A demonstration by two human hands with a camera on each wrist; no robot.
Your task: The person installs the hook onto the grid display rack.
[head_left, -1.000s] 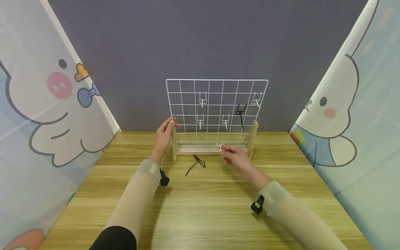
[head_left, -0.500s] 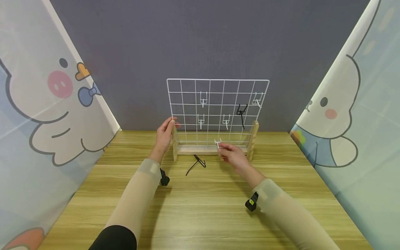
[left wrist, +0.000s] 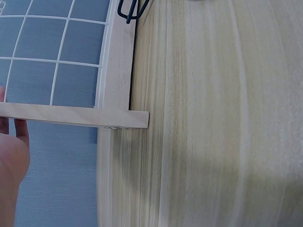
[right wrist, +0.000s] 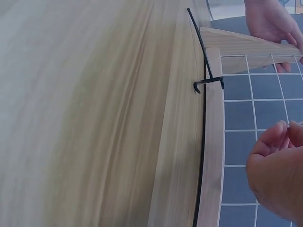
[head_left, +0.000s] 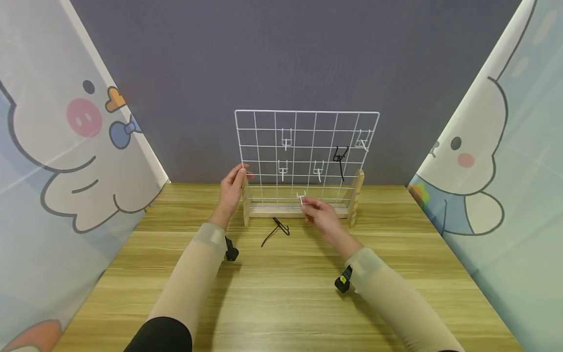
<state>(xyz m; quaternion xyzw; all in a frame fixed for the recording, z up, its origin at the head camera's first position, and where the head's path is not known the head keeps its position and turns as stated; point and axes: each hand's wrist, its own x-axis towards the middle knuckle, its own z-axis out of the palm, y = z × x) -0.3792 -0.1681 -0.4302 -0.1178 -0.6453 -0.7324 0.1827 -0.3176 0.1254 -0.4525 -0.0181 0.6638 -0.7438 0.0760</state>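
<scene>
A white wire grid [head_left: 308,111] stands upright in a wooden base. My left hand [head_left: 230,190] holds the top of its left wooden post [head_left: 246,205]; the left wrist view shows fingers on both sides of that post [left wrist: 71,115]. Between thumb and fingers, my right hand [head_left: 323,217] pinches a small white hook [head_left: 301,197] in front of the grid's lower middle. Whether this hook touches a wire, I cannot tell. In the right wrist view, the right hand [right wrist: 274,170] mostly hides it.
Several white hooks, one of them upper left [head_left: 287,142], hang on the grid. A black hook [head_left: 339,159] hangs at its right. Another black hook [head_left: 277,230] lies on the wooden table [head_left: 281,293] before the base. A grey wall [head_left: 308,58] rises behind.
My right hand has shifted left and slightly up along the grid, carrying the white hook. The left hand has stayed on the post.
</scene>
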